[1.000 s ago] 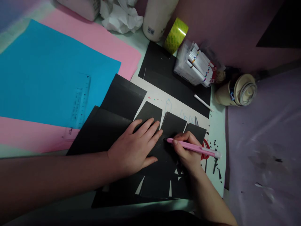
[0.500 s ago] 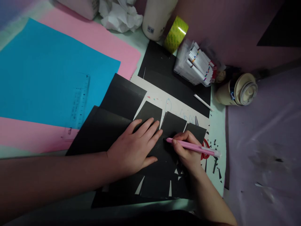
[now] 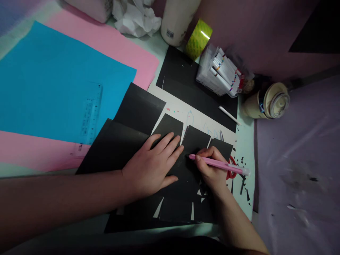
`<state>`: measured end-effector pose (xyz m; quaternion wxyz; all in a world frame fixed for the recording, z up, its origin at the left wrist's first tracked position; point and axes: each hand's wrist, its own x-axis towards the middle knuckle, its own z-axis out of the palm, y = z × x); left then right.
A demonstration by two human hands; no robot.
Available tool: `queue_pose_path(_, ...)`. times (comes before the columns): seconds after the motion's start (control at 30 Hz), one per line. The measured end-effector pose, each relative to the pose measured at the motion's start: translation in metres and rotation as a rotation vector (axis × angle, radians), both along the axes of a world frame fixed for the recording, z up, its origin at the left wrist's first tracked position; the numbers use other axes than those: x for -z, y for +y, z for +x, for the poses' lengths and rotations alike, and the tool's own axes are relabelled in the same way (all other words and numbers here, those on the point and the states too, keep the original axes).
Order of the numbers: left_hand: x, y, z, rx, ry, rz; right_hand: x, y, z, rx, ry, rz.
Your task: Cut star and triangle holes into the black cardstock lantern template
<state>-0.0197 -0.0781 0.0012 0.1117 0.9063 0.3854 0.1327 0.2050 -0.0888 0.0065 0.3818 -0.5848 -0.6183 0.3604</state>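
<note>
Black paper (image 3: 180,184) with slits cut into its edges, splitting them into flaps, lies in front of me. My left hand (image 3: 154,166) rests flat on it with fingers spread. In my right hand (image 3: 214,170) is a pink pen (image 3: 215,163), its tip at the black paper just right of my left fingertips. Red-handled scissors (image 3: 232,168) lie partly hidden behind my right hand. Beneath the black paper is a white sheet (image 3: 177,110) with faint blue marks.
Blue paper (image 3: 53,78) and a clear ruler (image 3: 91,113) lie over pink paper (image 3: 132,53) at left. Behind stand a yellow tape roll (image 3: 199,39), a box of white markers (image 3: 223,71) and a lidded cup (image 3: 268,102). Black scraps (image 3: 243,184) litter the right edge.
The pen tip has shifted very slightly to the right on the black paper, along with my right hand. My left hand stays in place.
</note>
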Motion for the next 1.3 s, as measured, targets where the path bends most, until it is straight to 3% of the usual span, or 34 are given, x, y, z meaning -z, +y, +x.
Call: queue_pose_path(1.3, -0.0026, 0.0006, -0.0005, 0.000, -0.008, -0.008, -0.0020, 0.0011, -0.0023, 0.004, -0.025, 0.017)
